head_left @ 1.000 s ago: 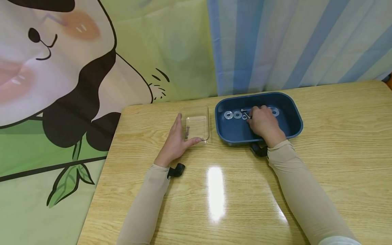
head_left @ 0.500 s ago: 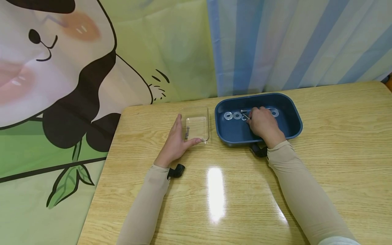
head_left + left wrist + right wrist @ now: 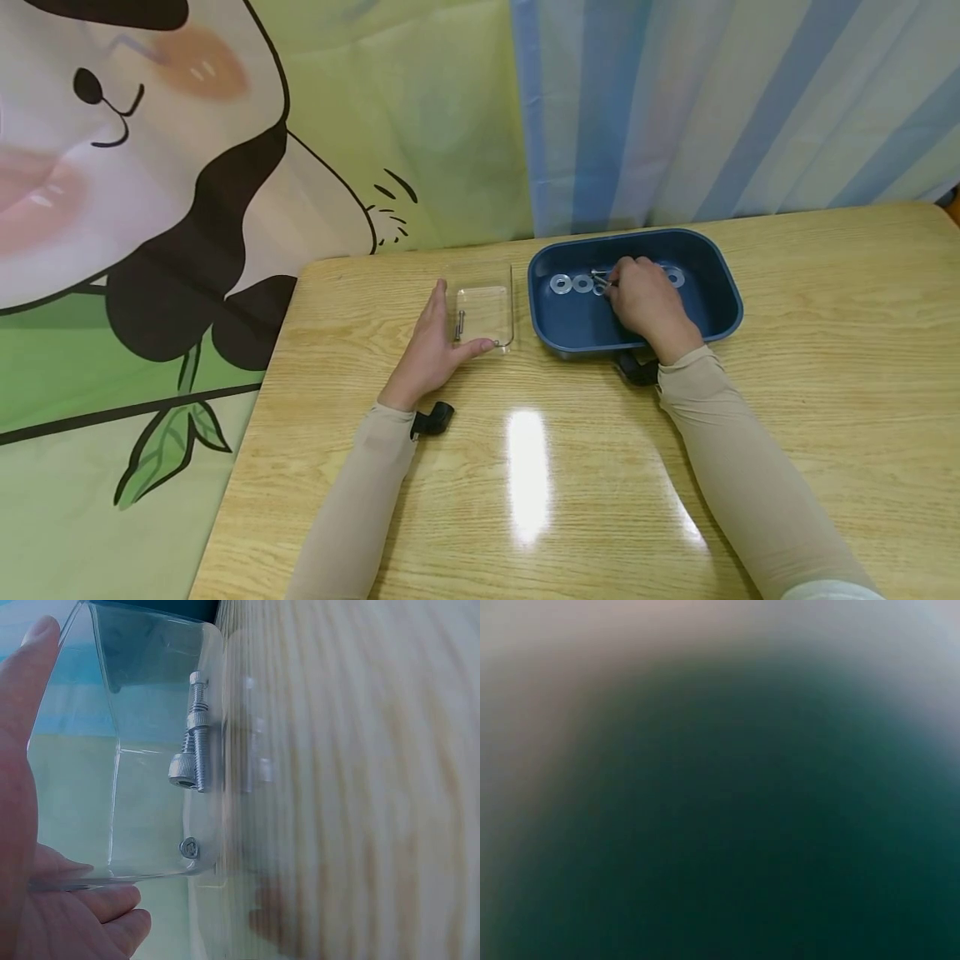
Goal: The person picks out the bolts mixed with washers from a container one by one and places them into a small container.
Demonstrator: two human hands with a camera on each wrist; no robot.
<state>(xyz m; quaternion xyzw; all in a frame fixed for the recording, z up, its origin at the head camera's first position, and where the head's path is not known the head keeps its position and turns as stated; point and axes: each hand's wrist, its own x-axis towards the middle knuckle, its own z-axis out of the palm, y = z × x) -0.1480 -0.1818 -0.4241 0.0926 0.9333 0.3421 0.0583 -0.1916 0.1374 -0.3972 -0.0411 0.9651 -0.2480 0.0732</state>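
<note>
My left hand (image 3: 430, 354) holds a clear plastic box (image 3: 486, 304) at its near left corner, fingers along the left wall and thumb at the front. Two socket head screws (image 3: 196, 739) lie overlapping inside, and a third screw (image 3: 190, 848) shows end-on in a corner. My right hand (image 3: 648, 304) reaches into a dark blue tray (image 3: 577, 332) and pinches a metal screw (image 3: 601, 280) that sticks out left of its fingers; the fingertips are hidden. Another screw (image 3: 597, 272) lies just behind. The right wrist view is a dark blur.
Flat washers (image 3: 561, 284) lie in the tray left of the right hand, and another washer (image 3: 675, 277) lies to its right. Box and tray stand side by side near the back of the wooden table (image 3: 465, 483). A printed curtain (image 3: 450, 125) hangs behind.
The screw at the right fingertips has shifted slightly in angle while the right hand stays in the tray. The left hand and the box keep their place.
</note>
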